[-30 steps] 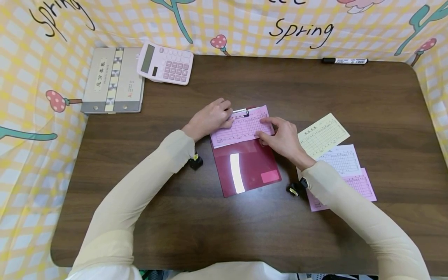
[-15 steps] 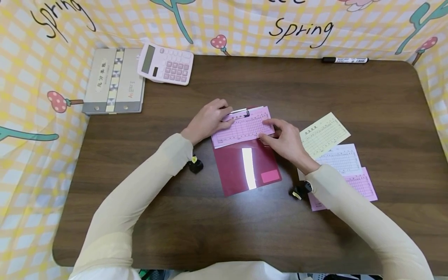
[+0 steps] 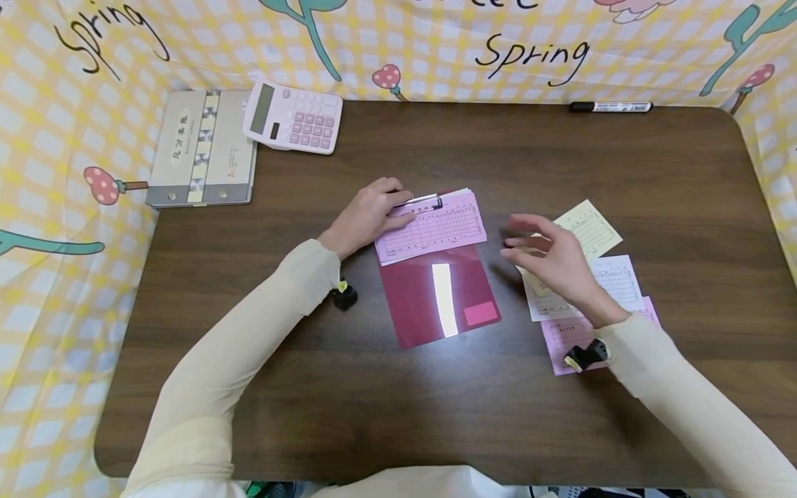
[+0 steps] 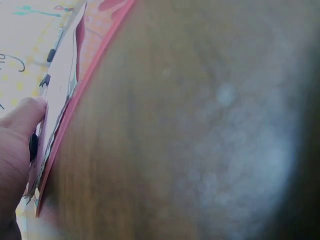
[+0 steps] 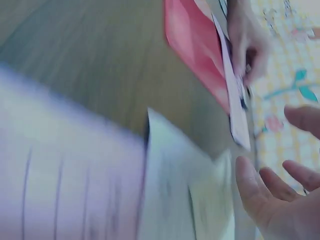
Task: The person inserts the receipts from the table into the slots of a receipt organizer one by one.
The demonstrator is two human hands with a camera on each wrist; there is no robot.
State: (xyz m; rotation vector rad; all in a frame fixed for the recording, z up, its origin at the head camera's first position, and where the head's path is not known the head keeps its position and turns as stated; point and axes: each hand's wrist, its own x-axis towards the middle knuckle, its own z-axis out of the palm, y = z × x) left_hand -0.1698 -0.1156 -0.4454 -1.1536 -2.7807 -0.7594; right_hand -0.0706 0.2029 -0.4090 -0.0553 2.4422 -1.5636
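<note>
A dark red clipboard lies at the middle of the desk, its metal clip at the far end over pink form slips. My left hand grips the clip end, thumb on the top slip and fingers at the clip. In the left wrist view the thumb shows at the edge of the stacked paper. My right hand, fingers spread and holding nothing, is over the loose slips at the right: a pale yellow one, a white one and a pink one, overlapping one another.
A pink calculator overlaps a grey binder-style notebook at the back left. A black marker lies along the back edge. Yellow checked cloth surrounds the desk.
My right hand has let go of the right edge of the pink slips on the clipboard and moved right, over the loose slips. The left hand stays at the clip.
</note>
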